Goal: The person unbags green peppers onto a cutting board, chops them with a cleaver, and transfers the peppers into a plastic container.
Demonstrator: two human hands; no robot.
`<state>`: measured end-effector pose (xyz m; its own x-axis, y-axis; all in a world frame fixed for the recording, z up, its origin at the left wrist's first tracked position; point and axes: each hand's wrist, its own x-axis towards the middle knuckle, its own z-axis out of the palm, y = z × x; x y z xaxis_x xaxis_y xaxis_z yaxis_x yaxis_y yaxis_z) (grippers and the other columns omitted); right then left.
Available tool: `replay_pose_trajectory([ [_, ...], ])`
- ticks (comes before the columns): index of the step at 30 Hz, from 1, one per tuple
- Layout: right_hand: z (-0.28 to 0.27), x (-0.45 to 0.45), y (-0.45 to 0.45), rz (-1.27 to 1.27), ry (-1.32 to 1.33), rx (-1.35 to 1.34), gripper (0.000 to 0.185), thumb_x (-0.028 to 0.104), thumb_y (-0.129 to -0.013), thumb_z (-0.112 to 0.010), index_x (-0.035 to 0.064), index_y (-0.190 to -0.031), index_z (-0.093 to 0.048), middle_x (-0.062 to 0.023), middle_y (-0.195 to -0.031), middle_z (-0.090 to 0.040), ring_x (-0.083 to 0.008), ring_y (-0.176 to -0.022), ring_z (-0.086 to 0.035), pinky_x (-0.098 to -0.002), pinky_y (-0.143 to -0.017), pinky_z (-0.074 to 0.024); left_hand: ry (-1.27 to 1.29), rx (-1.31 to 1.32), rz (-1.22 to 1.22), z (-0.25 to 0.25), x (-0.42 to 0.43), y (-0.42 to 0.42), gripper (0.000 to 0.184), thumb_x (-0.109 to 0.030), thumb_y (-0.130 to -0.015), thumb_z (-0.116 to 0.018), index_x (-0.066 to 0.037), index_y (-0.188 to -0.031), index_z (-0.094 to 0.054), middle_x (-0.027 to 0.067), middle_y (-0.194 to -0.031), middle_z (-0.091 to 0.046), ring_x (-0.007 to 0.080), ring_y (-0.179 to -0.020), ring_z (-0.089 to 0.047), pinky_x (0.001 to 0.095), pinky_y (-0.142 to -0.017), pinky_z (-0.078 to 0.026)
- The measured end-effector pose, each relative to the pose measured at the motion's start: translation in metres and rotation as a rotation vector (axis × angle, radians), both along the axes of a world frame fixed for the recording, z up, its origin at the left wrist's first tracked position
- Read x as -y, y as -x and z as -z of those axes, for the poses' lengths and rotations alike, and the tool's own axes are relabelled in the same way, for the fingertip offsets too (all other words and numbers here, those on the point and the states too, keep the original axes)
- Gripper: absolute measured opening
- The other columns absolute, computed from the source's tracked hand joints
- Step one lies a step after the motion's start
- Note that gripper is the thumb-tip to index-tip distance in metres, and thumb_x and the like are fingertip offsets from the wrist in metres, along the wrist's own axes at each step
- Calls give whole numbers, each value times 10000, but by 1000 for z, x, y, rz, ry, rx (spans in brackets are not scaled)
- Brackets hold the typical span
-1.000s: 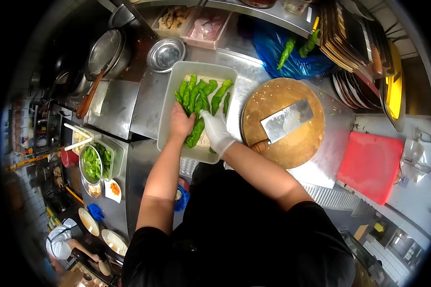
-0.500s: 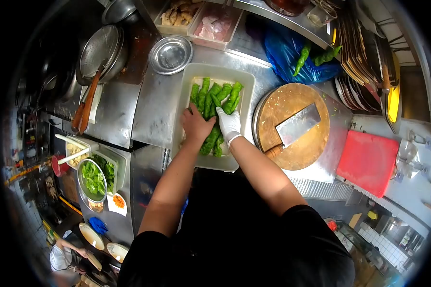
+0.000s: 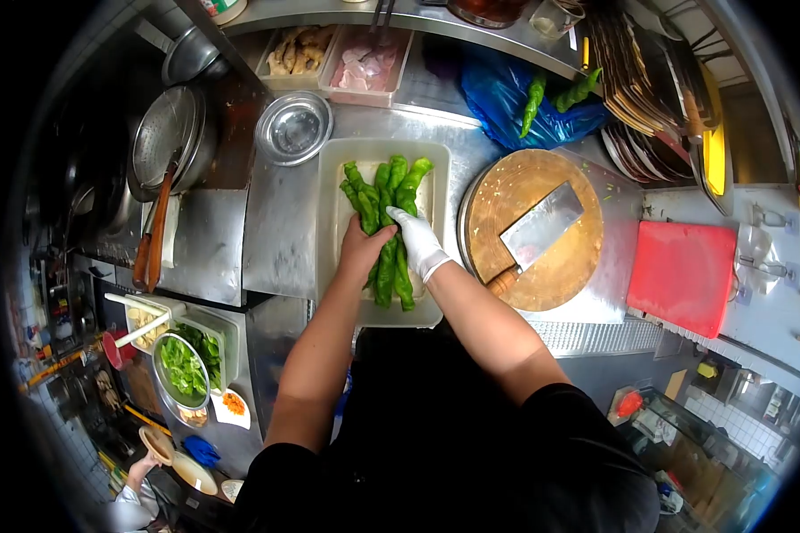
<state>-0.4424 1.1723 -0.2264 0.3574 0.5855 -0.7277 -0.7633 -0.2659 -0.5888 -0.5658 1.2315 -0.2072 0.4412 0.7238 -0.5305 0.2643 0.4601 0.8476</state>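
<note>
Several long green peppers (image 3: pixel 385 266) are bunched together over a pale plastic tub (image 3: pixel 329 178). My bare left hand (image 3: pixel 362 247) wraps round the bunch from the left side. From the right, my right hand (image 3: pixel 415 238), in a white glove, closes on the same peppers. Both thumbs lie across the middle of the bunch, and some fingers are hidden under it. Right of the tub, a cleaver (image 3: pixel 543 226) lies flat on a round wooden chopping block (image 3: pixel 560 275).
A metal bowl (image 3: pixel 293 128) sits behind the tub. A blue plastic bag (image 3: pixel 498 102) with green peppers lies behind the block. A red board (image 3: pixel 683 275) is at the right, and a bowl of leafy greens (image 3: pixel 183 368) at the left. Part of another person (image 3: pixel 136 493) shows at lower left.
The peppers, spread across the tub before, are now gathered into a tighter bunch between my hands. My hands have closed in from both sides. The whole view has shifted slightly.
</note>
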Motion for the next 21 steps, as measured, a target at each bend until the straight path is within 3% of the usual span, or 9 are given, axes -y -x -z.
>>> replay_pose_trajectory([
  [6, -2, 6, -3, -39, -27, -199, 465, 326, -997, -748, 68, -1375, -666, -150, -1274, -714, -307, -1139, -667, -464, -1015, -546, 65, 23, -24, 12, 2, -4, 638, -210, -943, -821, 15, -1463, -526, 130, -1301, -719, 230, -1165, -701, 351, -995, -551],
  [9, -18, 8, -3, -9, -45, -186, 390, 286, -994, -757, 85, -1322, -692, -120, -1244, -720, -286, -1120, -666, -448, -1000, -549, -97, 5, -6, -18, 10, -6, 637, -213, -967, -791, 24, -1486, -508, 143, -1310, -714, 236, -1174, -700, 360, -1003, -553],
  [14, -101, 23, 0, 58, -173, -189, 317, 189, -1030, -709, 46, -1312, -687, -114, -1245, -732, -251, -1125, -691, -409, -1011, -553, -319, -10, 23, -91, 20, -5, 685, -184, -948, -795, 45, -1508, -475, 179, -1325, -713, 271, -1204, -698, 387, -1024, -542],
  [17, -137, 25, 12, 86, -292, -166, 369, 148, -1050, -679, 10, -1390, -641, -129, -1288, -728, -252, -1184, -693, -403, -1048, -549, -540, -124, 45, -118, 23, 5, 774, -180, -920, -813, 54, -1550, -432, 210, -1353, -702, 297, -1245, -692, 400, -1044, -535],
  [20, -165, 9, 30, 127, -407, -137, 427, 86, -1023, -715, 7, -1432, -619, -111, -1303, -725, -216, -1174, -691, -361, -1038, -550, -529, 17, -40, -155, 11, 17, 779, -152, -884, -808, 58, -1535, -434, 264, -1398, -640, 367, -1292, -656, 439, -1088, -511],
  [21, -164, 2, 34, 107, -428, -155, 433, 99, -1027, -715, 8, -1439, -618, -106, -1328, -719, -205, -1177, -687, -354, -1042, -545, -614, -56, -23, -154, 3, 24, 792, -135, -873, -813, 50, -1543, -432, 258, -1423, -627, 369, -1292, -654, 441, -1092, -512],
])
